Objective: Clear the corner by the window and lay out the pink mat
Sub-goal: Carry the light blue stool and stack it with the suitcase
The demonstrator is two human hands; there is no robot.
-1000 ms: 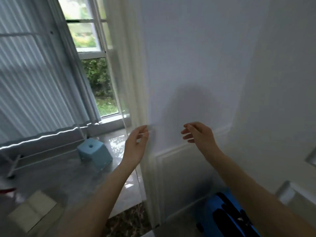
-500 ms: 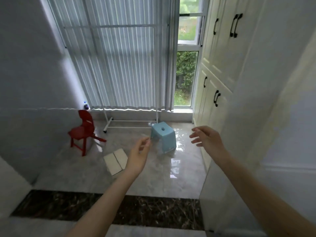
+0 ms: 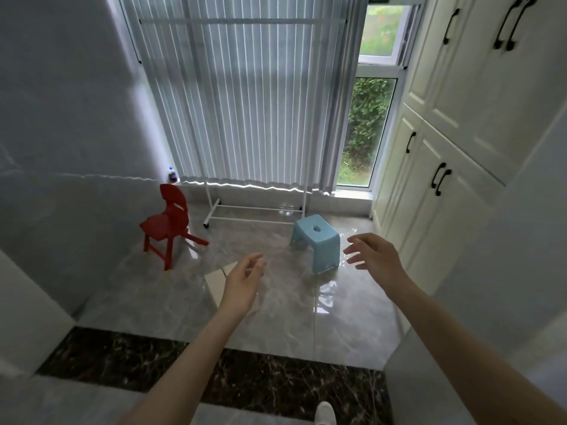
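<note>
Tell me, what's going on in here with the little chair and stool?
A person is reaching both arms out toward the corner by the window, but holds nothing yet. The left hand and right hand are both open in the air. On the shiny floor stand a red chair and a light blue stool, with a white rack behind them by the curtain. A flat pale board lies on the floor, partly hidden behind the left hand. No pink mat is in sight.

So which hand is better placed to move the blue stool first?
Probably the right hand: it hovers open just right of the blue stool, nearly level with its seat. The left hand hangs over the pale flat board, farther from the stool.
</note>
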